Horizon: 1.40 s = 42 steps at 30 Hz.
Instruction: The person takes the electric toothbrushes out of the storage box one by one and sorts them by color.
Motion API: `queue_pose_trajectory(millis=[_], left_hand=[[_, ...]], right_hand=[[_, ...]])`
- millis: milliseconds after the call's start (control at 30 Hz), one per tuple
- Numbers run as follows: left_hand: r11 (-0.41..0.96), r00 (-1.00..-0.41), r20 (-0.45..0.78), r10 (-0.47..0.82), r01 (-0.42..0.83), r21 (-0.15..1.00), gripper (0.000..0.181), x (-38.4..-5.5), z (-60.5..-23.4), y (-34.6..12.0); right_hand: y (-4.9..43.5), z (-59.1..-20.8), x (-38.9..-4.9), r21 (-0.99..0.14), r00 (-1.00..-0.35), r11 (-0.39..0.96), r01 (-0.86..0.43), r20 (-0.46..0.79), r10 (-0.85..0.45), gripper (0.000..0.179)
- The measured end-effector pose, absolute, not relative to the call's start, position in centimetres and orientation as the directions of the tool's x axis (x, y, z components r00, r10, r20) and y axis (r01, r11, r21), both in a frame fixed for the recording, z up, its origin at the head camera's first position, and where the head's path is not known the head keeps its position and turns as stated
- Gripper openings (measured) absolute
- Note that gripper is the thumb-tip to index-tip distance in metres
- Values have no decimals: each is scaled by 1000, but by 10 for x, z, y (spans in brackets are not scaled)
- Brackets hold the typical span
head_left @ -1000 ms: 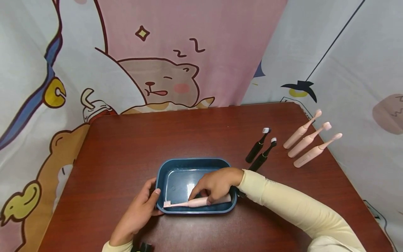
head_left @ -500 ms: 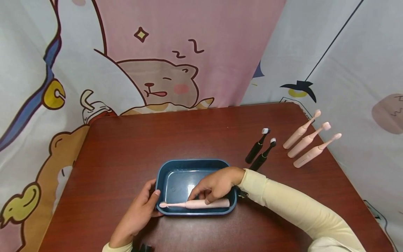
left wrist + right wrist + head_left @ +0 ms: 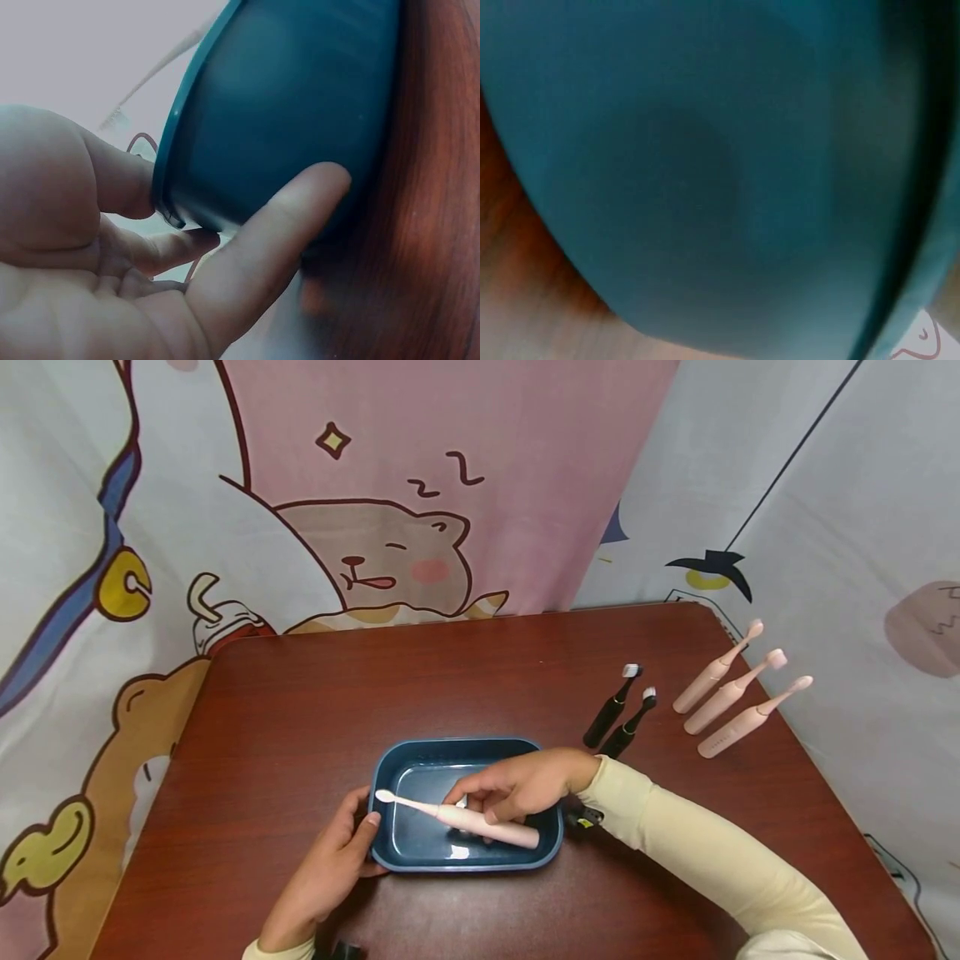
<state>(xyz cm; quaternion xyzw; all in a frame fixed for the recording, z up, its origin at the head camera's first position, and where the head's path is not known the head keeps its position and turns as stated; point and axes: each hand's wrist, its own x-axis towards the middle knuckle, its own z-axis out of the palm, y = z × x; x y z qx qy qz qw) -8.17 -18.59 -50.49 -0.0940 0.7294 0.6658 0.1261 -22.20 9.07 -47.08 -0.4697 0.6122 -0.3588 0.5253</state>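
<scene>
In the head view a dark blue plastic tub (image 3: 450, 867) stands on the table near its front edge. My left hand (image 3: 330, 866) grips its left end, the thumb on the rim and the fingers against the outside wall (image 3: 277, 97). My right hand (image 3: 528, 781) reaches over the right end and holds a pale pink electric toothbrush (image 3: 517, 834) by the handle, between thumb and fingers. The brush slants across the tub, its head close to the left rim. The tub's side fills the right wrist view, where my right hand is hidden.
Two black electric toothbrushes (image 3: 606, 721) lie right of the tub, partly behind my right wrist. Farther right, three pink toothbrushes (image 3: 723, 706) lie side by side near the brown table's (image 3: 300, 693) right edge. A cartoon-printed cloth (image 3: 555, 485) hangs behind the table.
The pink toothbrush lay along the tub's front wall; its head has turned, then swung up and back. My right hand has shifted slightly right with it. My left hand stays on the tub.
</scene>
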Motion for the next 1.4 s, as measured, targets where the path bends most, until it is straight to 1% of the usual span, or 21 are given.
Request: queue_pose_trajectory(millis=[200,367,533,700,900,1067,1233,1400], left_hand=[[95,-950,-311,34,-307,947,35,-82,-504,-185],[98,-950,-310,34,-306,947,36,-82,-503,-185],[107,-949,-314,32,-309,945,37,-82,-503,-185],[119,-949,-313,27,-308,944,37,-81,-504,-185],[134,-947,-319,24,-313,940,37,-81,-503,-184],[142,-944,-329,13,-324,935,37,-81,-502,-184],[150,-942,-336,13,-330,932,37,-81,-501,-184],[153,-940,-341,12,-335,930,36,-80,-501,-183]], right_hand=[[99,-463,-219,-972,-16,204,-120,-204,-979,46],[107,-453,-215,-991,-53,134,-16,-133,-990,46],[115,-445,-210,-996,-95,92,-1,-91,-991,45],[126,-438,-203,-999,-114,49,14,-50,-992,46],[142,-426,-192,-995,-147,-90,45,82,-986,46],[156,-420,-185,-987,-187,-161,29,153,-970,48],[169,-418,-177,-983,-234,-179,-37,182,-955,50],[184,-417,-169,-980,-292,-189,-60,199,-936,51]])
